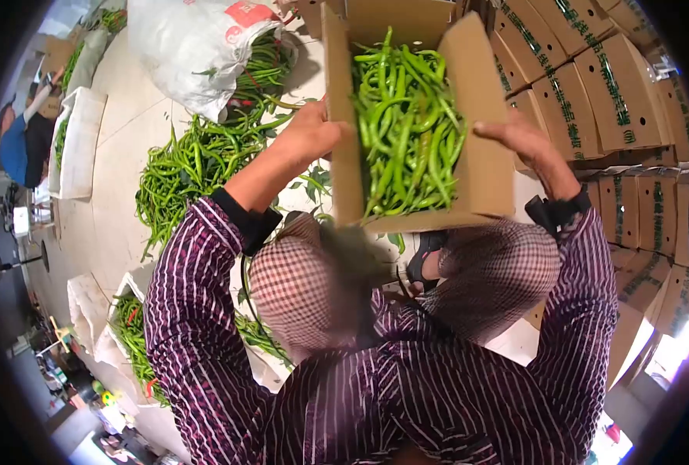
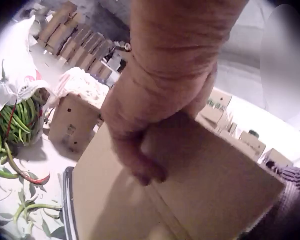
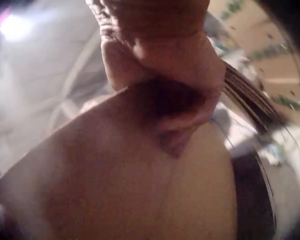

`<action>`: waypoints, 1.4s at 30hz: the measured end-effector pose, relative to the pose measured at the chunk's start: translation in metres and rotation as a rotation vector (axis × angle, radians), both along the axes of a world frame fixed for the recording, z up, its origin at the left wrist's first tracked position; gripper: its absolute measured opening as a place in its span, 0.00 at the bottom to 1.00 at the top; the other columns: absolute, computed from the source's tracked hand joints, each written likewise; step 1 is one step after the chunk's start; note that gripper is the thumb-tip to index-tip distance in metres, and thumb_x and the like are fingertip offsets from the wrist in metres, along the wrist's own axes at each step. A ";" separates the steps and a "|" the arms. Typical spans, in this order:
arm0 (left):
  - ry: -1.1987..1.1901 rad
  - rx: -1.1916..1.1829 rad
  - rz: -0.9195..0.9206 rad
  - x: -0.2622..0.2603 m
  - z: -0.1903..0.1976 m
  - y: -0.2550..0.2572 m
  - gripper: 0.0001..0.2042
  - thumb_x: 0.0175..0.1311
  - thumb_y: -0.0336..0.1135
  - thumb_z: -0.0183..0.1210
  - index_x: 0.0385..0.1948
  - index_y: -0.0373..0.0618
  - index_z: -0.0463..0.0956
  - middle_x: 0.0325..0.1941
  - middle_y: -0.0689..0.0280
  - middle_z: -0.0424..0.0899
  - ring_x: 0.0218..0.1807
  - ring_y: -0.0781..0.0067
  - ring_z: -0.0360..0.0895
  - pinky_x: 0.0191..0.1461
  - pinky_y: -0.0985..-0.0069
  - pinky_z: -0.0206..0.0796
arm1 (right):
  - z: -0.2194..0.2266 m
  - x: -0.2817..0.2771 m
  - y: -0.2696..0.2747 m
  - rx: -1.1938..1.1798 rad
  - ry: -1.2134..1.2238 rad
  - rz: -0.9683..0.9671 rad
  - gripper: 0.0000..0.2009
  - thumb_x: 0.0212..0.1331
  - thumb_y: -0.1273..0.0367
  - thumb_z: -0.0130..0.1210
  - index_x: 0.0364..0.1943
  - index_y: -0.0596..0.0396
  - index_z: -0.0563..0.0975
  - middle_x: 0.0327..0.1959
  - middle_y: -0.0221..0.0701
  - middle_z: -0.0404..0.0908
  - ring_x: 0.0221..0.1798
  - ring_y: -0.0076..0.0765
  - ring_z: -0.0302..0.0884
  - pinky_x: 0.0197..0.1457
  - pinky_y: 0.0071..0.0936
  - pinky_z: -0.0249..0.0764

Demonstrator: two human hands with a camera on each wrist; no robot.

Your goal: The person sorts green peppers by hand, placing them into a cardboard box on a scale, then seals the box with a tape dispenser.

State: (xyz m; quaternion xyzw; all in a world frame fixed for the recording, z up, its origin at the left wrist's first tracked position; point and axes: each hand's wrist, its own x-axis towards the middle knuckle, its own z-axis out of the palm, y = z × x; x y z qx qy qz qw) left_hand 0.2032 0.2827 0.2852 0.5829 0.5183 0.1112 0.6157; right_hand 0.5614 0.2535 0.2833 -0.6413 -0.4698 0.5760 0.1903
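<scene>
An open cardboard box (image 1: pixel 480 182) filled with long green peppers (image 1: pixel 406 132) is held up in front of the person's knees. The left hand (image 1: pixel 313 132) grips the top of its left wall; the left wrist view shows fingers (image 2: pixel 145 170) bent down over the outer cardboard. On the opposite wall, the right hand (image 1: pixel 526 143) holds the edge with the thumb on the inside. In the right wrist view the fingers of this hand (image 3: pixel 190 95) curl down against the box's outside, partly in shadow.
Loose green peppers (image 1: pixel 185 174) lie heaped on the floor at left, beside a white sack (image 1: pixel 185 46) spilling more. Cardboard boxes (image 1: pixel 619 93) are stacked high at right. White crates (image 1: pixel 81 143) stand further left, near another person (image 1: pixel 23 147).
</scene>
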 end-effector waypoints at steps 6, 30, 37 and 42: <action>-0.119 0.064 0.118 -0.047 -0.010 0.004 0.14 0.58 0.33 0.56 0.43 0.36 0.79 0.36 0.67 0.83 0.39 0.79 0.79 0.46 0.77 0.70 | 0.016 -0.016 -0.007 0.082 -0.009 0.210 0.23 0.54 0.62 0.55 0.51 0.64 0.76 0.44 0.38 0.82 0.44 0.36 0.80 0.50 0.30 0.75; -0.047 -0.038 0.118 -0.001 -0.004 -0.015 0.10 0.56 0.31 0.57 0.37 0.35 0.80 0.34 0.66 0.84 0.35 0.78 0.78 0.42 0.77 0.69 | -0.021 0.031 -0.032 0.239 -0.189 0.162 0.20 0.57 0.59 0.56 0.47 0.60 0.78 0.40 0.31 0.80 0.40 0.30 0.77 0.45 0.28 0.71; 0.118 0.118 0.138 0.030 -0.010 -0.018 0.13 0.56 0.32 0.60 0.39 0.31 0.78 0.34 0.63 0.83 0.33 0.76 0.78 0.41 0.77 0.70 | -0.010 0.121 -0.045 0.095 0.152 0.002 0.28 0.61 0.47 0.54 0.56 0.54 0.73 0.42 0.32 0.80 0.43 0.24 0.76 0.43 0.21 0.74; 0.093 0.024 0.064 0.025 0.009 -0.005 0.12 0.58 0.32 0.60 0.40 0.33 0.78 0.36 0.63 0.84 0.39 0.76 0.79 0.46 0.78 0.69 | -0.089 0.197 -0.114 0.010 0.130 -0.297 0.28 0.63 0.51 0.54 0.58 0.59 0.70 0.41 0.33 0.80 0.36 0.19 0.76 0.36 0.16 0.73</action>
